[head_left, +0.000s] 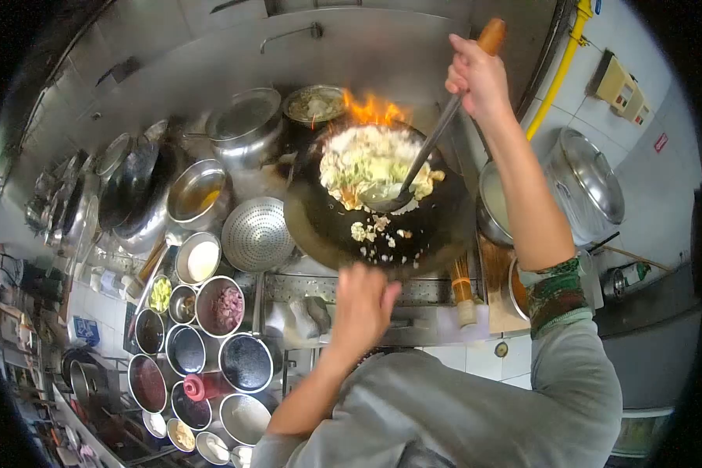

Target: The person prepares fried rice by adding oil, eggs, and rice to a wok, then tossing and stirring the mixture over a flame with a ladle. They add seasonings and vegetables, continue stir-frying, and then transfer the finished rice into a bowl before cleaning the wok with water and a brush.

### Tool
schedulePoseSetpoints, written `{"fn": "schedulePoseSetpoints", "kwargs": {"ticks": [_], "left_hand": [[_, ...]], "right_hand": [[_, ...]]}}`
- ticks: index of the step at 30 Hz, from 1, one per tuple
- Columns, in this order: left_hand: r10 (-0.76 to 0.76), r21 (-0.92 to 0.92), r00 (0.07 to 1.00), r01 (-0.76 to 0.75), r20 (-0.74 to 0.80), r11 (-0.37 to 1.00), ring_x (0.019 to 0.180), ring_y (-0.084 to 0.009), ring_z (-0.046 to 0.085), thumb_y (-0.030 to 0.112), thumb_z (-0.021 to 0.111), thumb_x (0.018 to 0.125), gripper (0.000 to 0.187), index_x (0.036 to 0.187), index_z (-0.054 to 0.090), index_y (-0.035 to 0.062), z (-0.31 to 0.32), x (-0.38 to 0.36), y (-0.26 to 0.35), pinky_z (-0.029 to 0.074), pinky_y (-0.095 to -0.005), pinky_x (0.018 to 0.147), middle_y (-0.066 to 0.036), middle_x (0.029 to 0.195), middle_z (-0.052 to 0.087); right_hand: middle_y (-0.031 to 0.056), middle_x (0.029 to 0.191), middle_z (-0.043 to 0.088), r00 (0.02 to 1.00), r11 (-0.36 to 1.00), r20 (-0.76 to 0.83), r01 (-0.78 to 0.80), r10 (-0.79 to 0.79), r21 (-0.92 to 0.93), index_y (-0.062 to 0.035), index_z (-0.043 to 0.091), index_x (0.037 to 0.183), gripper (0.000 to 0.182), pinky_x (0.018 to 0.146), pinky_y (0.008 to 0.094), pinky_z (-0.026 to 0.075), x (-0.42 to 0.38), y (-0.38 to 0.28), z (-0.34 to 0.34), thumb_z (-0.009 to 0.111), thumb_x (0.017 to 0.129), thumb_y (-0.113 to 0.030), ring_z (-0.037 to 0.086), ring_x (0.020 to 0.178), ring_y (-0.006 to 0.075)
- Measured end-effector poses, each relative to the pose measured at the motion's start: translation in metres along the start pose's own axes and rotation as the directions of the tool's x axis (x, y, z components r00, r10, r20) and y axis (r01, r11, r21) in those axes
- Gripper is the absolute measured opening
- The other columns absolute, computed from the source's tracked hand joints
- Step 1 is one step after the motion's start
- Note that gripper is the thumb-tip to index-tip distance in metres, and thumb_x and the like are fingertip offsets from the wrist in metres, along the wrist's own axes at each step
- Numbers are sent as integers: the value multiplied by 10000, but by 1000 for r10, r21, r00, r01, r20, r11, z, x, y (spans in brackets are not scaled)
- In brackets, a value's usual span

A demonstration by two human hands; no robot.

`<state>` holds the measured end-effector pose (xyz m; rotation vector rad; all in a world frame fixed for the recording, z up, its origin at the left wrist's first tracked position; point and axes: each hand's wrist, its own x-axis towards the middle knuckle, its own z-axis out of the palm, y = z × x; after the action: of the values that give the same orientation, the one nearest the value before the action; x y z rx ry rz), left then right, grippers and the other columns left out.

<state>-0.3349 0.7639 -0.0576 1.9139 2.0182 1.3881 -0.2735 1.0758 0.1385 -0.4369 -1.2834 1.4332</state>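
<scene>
My right hand [480, 82] is raised, its fingers wrapped round the long shaft of a wok ladle [431, 139] with a wooden handle end. The ladle's round bowl sits against the near side of a pile of pale cabbage-like pieces and browned bits of food [370, 160]. This food lies in the far half of a large dark wok [437, 242]. Loose white and yellow bits are scattered lower in the wok. At the wok's near rim, my left hand [364, 308] is closed, with its fingertips partly hidden. Orange flames [373, 109] rise behind the food.
Left of the wok rests a perforated strainer [258, 234]. Several metal containers with ingredients, one holding chopped purple-red pieces [228, 308], stand at lower left. A lidded pot [246, 129] is behind. A bamboo brush [462, 290] and another pot [495, 203] are at right.
</scene>
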Motion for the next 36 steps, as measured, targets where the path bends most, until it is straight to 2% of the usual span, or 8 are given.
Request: {"fn": "schedulePoseSetpoints", "kwargs": {"ticks": [5,16,19,25,29,33,35,36], "left_hand": [[-33,97,999,32,16,995,858,-374,494,145,698,852,173,888,584,20,42,11,-44,408,-464,741,-164,895,527],[-32,192,999,27,26,981,893,-356,532,223,684,871,205,934,616,41,43,39,-76,426,-456,762,-142,922,554],[-51,239,997,34,66,971,922,-342,536,247,669,886,227,985,621,48,62,40,-95,428,-456,785,-129,958,561],[36,251,999,-30,-17,968,976,-325,529,277,666,882,264,998,615,45,37,43,-68,429,-476,814,-101,1013,567],[-5,239,996,-17,88,971,947,-349,531,236,696,864,255,993,607,35,39,52,-75,433,-468,799,-124,976,573],[-18,110,991,3,136,994,886,-383,516,205,707,863,218,916,598,23,31,46,-61,426,-461,773,-176,897,555],[-86,48,987,80,133,996,872,-388,507,193,707,860,209,891,593,20,7,34,-23,420,-466,767,-183,895,550],[-7,4,999,7,36,1000,807,-380,481,153,703,870,188,879,584,7,10,37,-19,397,-449,733,-190,870,526]], "right_hand": [[-51,518,356,995,970,-65,55,-73,-239,-136,465,731,277,385,295,307,-20,43,44,684,896,-171,336,383,89],[-57,515,356,988,997,134,79,-81,22,-142,424,709,363,385,277,324,-13,-37,7,739,866,-234,351,383,85],[-56,506,360,986,989,-80,144,-146,-27,-145,420,708,364,370,278,317,-3,12,-8,734,869,-233,360,371,87],[-50,499,358,982,993,185,-66,47,94,-142,441,737,322,357,277,308,52,39,-2,728,868,-208,352,360,94],[-50,493,322,998,977,-18,-58,63,204,-126,449,701,306,389,290,281,42,88,-6,661,917,-173,286,363,95],[-55,508,281,979,974,-24,-199,203,110,-84,522,831,140,380,289,274,71,40,-5,568,946,-150,278,376,84],[-68,550,285,959,959,-34,-282,282,15,18,566,1192,288,413,277,302,66,11,-9,511,953,-132,316,434,76],[-69,541,283,973,972,-34,-231,229,-42,7,584,1098,218,417,280,309,49,5,-5,520,953,-141,311,426,79]]}}
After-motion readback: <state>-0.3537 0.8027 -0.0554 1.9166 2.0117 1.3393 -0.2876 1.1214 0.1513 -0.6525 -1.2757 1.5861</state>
